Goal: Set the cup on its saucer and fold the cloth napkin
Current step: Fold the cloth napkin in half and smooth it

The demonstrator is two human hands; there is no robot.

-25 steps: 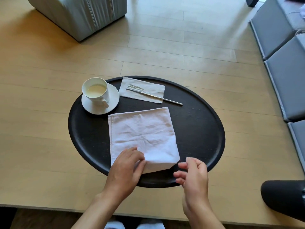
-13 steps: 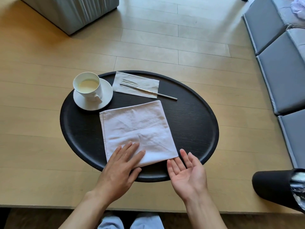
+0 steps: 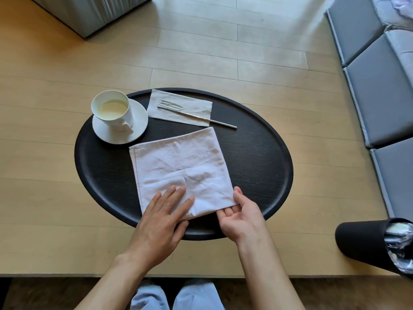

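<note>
Head view: white ceramic cup [image 3: 112,113] already seated on its white round saucer [image 3: 138,124], far-left of the pale folded cloth napkin [image 3: 181,166] on the black oval tray [image 3: 263,153]. Left hand [image 3: 163,218] open, flat on the napkin's near edge, likely pinning it. Right hand [image 3: 240,214] pinches the near-right corner, presumably for the next fold.

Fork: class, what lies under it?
The fork has a grey paper napkin under its prongs, the black tray under its handle end. Anything beneath the napkin is hidden.
</note>
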